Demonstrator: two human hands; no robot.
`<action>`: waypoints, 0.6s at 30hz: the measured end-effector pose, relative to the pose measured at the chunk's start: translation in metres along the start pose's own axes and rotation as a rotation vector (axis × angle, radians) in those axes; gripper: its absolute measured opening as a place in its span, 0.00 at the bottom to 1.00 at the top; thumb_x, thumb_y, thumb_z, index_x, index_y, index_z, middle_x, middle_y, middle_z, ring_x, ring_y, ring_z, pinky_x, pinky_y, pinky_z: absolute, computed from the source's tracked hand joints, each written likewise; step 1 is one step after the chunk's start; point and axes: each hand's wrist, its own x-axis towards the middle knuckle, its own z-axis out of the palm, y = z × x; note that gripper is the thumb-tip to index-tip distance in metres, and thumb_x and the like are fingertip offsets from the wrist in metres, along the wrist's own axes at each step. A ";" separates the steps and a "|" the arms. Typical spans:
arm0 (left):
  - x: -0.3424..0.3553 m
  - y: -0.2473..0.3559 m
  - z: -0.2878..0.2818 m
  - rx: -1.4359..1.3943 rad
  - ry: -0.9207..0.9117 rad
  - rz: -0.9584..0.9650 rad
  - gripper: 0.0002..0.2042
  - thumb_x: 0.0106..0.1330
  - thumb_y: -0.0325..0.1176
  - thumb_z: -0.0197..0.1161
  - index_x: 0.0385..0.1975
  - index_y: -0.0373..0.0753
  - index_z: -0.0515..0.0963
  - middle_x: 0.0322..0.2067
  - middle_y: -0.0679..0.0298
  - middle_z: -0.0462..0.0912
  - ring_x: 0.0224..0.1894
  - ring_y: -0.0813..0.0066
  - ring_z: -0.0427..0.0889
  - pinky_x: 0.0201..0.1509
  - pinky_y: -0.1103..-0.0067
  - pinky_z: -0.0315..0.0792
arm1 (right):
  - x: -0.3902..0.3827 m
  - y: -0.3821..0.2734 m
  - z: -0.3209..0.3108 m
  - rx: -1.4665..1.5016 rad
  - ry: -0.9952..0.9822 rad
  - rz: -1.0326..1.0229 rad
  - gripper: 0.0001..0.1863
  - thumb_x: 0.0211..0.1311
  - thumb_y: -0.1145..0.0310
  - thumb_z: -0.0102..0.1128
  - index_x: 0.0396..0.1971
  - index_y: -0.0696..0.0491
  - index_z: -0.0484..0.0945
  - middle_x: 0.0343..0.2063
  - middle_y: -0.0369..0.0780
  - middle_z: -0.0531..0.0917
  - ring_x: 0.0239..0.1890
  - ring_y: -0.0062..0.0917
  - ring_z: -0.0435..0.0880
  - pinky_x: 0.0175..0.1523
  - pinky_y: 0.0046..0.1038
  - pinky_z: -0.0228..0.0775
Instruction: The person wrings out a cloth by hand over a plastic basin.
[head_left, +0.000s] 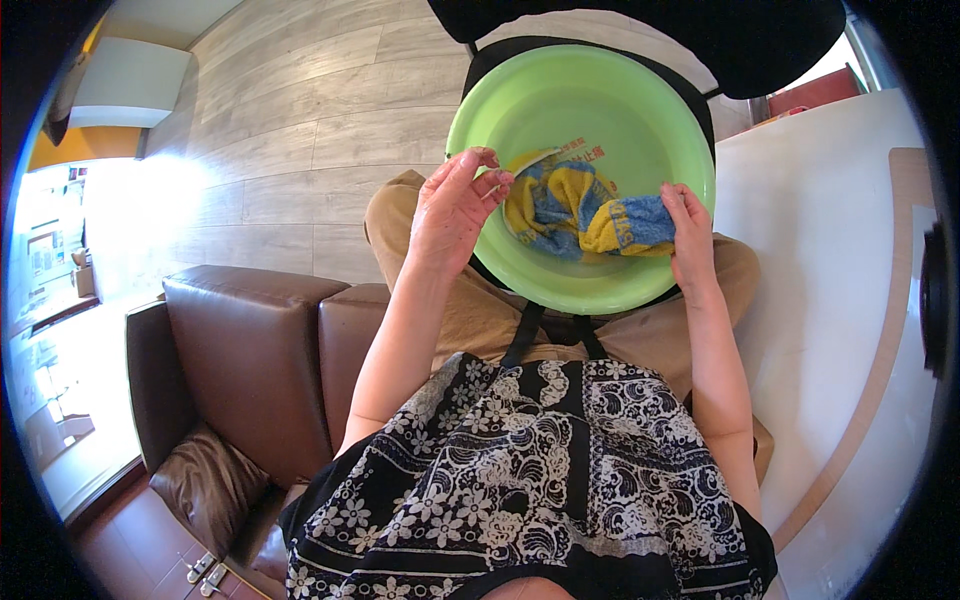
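A wet blue-and-yellow towel (585, 215) lies bunched up in a light green plastic basin (600, 290), its right end lifted toward the rim. My right hand (692, 235) pinches that blue end between thumb and fingers at the basin's right side. Over the left rim, my left hand (452, 205) is closed in a pinch at the towel's upper left corner, where a thin pale edge runs to the fingertips. Moisture shows on the left fingers. Red print marks the basin's bottom, partly covered by the towel.
The basin rests on a black chair (640, 20) between my knees. A brown leather sofa (245, 340) stands to the left, on a wood-look floor (350, 100). Along the right runs a white surface (810, 230) with a tan stripe. A white cabinet (130, 80) is at the far left.
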 end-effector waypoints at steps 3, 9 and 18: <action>0.000 0.003 -0.002 -0.013 -0.045 0.011 0.13 0.67 0.41 0.52 0.39 0.37 0.77 0.38 0.65 0.77 0.39 0.71 0.78 0.46 0.75 0.70 | 0.000 0.000 0.000 0.003 -0.006 0.001 0.08 0.63 0.64 0.56 0.27 0.52 0.73 0.25 0.26 0.73 0.30 0.08 0.67 0.38 0.13 0.58; -0.003 0.010 0.002 0.107 0.011 0.024 0.27 0.70 0.51 0.39 0.44 0.32 0.76 0.37 0.61 0.78 0.40 0.68 0.76 0.49 0.73 0.66 | 0.001 0.001 0.000 0.015 -0.014 0.014 0.08 0.63 0.64 0.55 0.27 0.51 0.73 0.25 0.26 0.73 0.30 0.07 0.67 0.38 0.13 0.58; 0.002 0.033 -0.028 1.573 0.309 0.534 0.21 0.71 0.45 0.37 0.43 0.43 0.79 0.45 0.59 0.74 0.46 0.63 0.74 0.51 0.71 0.65 | -0.001 0.000 0.002 -0.071 0.007 -0.024 0.08 0.63 0.64 0.56 0.28 0.52 0.73 0.26 0.27 0.73 0.31 0.08 0.67 0.39 0.13 0.57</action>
